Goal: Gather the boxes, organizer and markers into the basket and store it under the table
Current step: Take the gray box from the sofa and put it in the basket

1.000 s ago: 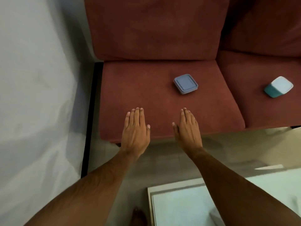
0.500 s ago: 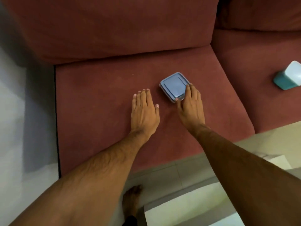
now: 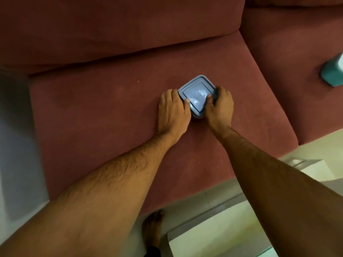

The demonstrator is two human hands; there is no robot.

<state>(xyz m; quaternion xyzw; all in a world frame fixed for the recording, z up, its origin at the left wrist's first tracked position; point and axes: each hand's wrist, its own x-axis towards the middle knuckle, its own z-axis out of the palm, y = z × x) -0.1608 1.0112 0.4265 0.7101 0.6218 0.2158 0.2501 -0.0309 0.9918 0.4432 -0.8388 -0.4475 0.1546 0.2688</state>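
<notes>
red sofa (image 3: pixel 92 117) filling most of view | pale table (image 3: pixel 222 236) at lower right edge | left hand (image 3: pixel 173 112) and right hand (image 3: pixel 220 106) gripping opposite sides of blue-grey lidded box (image 3: pixel 196 93), fingers curled round edges, thumbs on lid, on left seat cushion | teal container (image 3: pixel 332 75) on right cushion, well apart
</notes>
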